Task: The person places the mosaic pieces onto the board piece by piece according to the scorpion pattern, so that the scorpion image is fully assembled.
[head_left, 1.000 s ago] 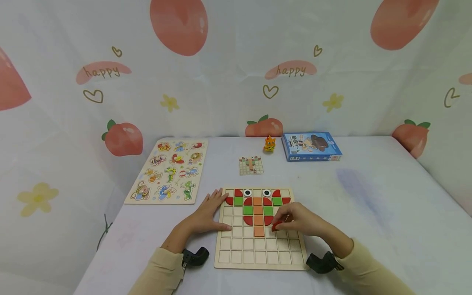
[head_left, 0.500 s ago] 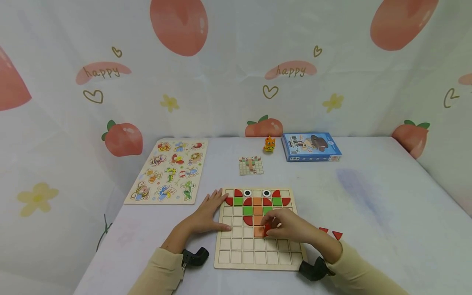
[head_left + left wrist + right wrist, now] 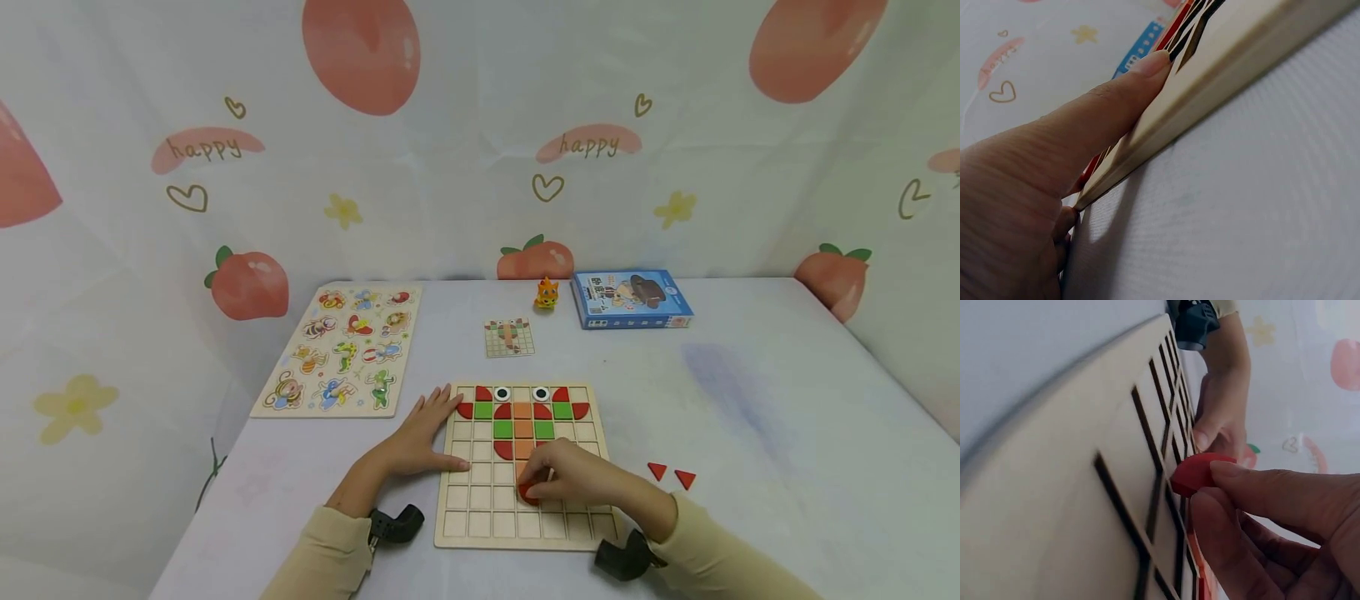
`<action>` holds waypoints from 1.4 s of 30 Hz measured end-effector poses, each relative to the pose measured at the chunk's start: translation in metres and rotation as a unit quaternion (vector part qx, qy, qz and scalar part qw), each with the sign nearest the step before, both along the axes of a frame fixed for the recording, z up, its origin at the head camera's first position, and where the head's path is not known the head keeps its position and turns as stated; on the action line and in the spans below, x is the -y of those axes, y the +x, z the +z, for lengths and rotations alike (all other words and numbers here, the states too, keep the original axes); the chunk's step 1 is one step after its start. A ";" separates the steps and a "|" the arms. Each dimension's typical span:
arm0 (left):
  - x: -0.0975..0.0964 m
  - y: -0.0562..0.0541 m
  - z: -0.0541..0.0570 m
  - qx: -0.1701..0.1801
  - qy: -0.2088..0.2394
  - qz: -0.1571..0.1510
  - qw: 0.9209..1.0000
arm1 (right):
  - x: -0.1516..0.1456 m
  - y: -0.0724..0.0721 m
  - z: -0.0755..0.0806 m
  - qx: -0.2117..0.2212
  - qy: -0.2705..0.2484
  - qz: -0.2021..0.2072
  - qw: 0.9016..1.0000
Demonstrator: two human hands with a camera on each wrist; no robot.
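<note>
My right hand [image 3: 577, 475] pinches a red quarter-circle tile [image 3: 1196, 473] between thumb and finger. It holds the tile, tilted, just below the orange column on the wooden grid board [image 3: 480, 525]; whether it touches the board I cannot tell. On the board are red curved tiles, green squares [image 3: 543, 429], orange squares [image 3: 522, 429] and two round eye tiles [image 3: 541, 394]. My left hand [image 3: 412, 442] rests on the board's left edge, fingers spread and thumb [image 3: 1129, 87] lying on the rim. The right hand covers part of the orange column.
Two red triangles [image 3: 685, 479] lie right of the board. Behind it are a small pattern card [image 3: 510, 337], an orange toy figure [image 3: 547, 294] and a blue box [image 3: 633, 300]. A board with animal pictures [image 3: 337, 350] lies at the back left.
My right hand has moved left and nearer to me over the board, with a red tile in its fingers. The red triangles came into view beside the forearm. My left hand stays put.
</note>
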State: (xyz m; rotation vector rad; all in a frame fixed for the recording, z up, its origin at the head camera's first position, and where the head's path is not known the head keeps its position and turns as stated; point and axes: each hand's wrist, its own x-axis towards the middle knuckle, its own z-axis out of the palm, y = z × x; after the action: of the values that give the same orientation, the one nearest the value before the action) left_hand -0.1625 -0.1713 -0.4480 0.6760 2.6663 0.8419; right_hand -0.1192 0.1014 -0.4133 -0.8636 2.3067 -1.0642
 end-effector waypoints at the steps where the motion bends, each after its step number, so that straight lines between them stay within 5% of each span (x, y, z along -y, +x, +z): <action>1: 0.000 0.000 0.000 0.001 -0.003 0.001 1.000 | 0.001 0.000 -0.001 -0.004 0.002 -0.001 1.000; 18: 0.000 0.001 0.002 0.006 -0.004 0.004 1.000 | 0.007 0.005 -0.002 -0.020 0.004 -0.041 0.999; 32: 0.000 0.001 0.002 0.002 0.004 -0.001 1.000 | 0.007 0.009 0.001 -0.020 0.008 -0.036 0.999; 42: 0.000 0.000 0.001 0.001 -0.002 0.000 1.000 | 0.013 0.016 0.006 -0.092 0.055 -0.024 0.994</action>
State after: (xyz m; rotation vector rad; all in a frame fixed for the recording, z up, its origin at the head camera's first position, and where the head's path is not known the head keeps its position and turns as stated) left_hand -0.1621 -0.1716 -0.4472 0.6749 2.6653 0.8377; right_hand -0.1031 0.0889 -0.4074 -0.8994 2.5230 -0.9013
